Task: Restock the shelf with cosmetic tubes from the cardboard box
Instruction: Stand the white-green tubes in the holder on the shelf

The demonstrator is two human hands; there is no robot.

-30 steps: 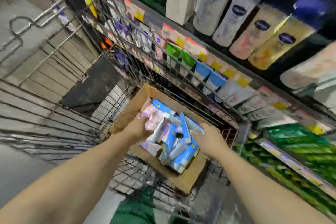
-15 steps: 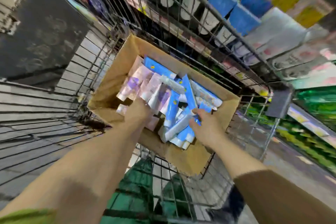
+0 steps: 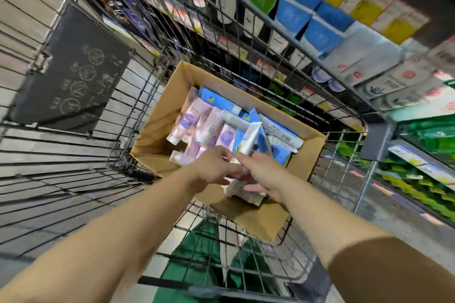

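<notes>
An open cardboard box (image 3: 310, 155) sits in a wire cart and holds several cosmetic tubes: pink and purple ones (image 3: 190, 119) on the left, blue and white ones (image 3: 213, 101) on the right. My two hands meet over the box's near edge. My right hand (image 3: 264, 172) grips a small bundle of white tubes (image 3: 250, 139), one of them sticking up over the box. My left hand (image 3: 213, 168) presses against the same bundle from the left, thumb and fingers closed around its lower part.
The wire cart (image 3: 123, 115) surrounds the box, with a black sign (image 3: 71, 69) on its left side. Stocked shelves (image 3: 320, 22) of blue, green and yellow packs run along the right, beyond the cart's rim. Something green (image 3: 197, 265) lies under the cart's mesh.
My left hand has left the pink tubes and moved right to join my right hand. The right hand has lifted white tubes out of the pile toward the box's near edge.
</notes>
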